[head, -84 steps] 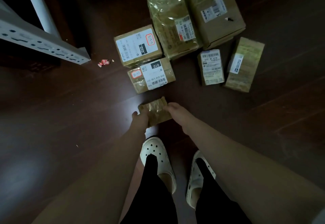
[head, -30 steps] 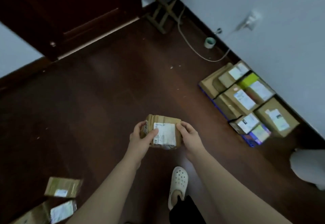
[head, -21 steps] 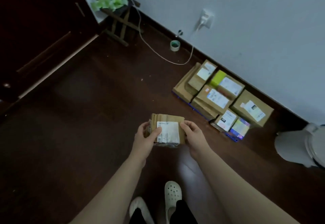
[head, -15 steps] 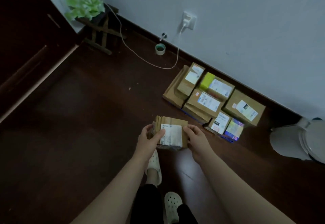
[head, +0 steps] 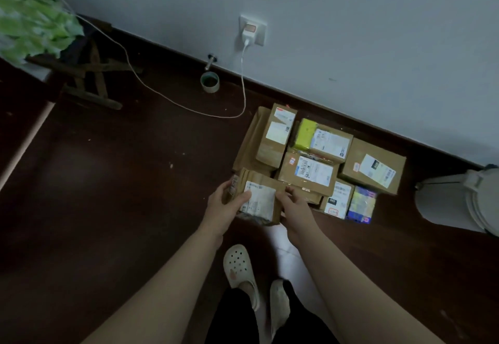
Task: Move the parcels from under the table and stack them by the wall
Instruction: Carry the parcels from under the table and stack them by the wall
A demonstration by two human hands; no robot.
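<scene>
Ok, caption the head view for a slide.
Both hands, left and right, carry a parcel toward the stack by the wall.

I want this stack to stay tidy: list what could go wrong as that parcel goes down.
The pile by the wall is already uneven, so the held parcel could slide off a tilted box. The white cable trails on the floor beside the pile and might catch a foot. The dim room makes gaps hard to judge.

Small parcel (head: 258, 199) between both hands
</scene>
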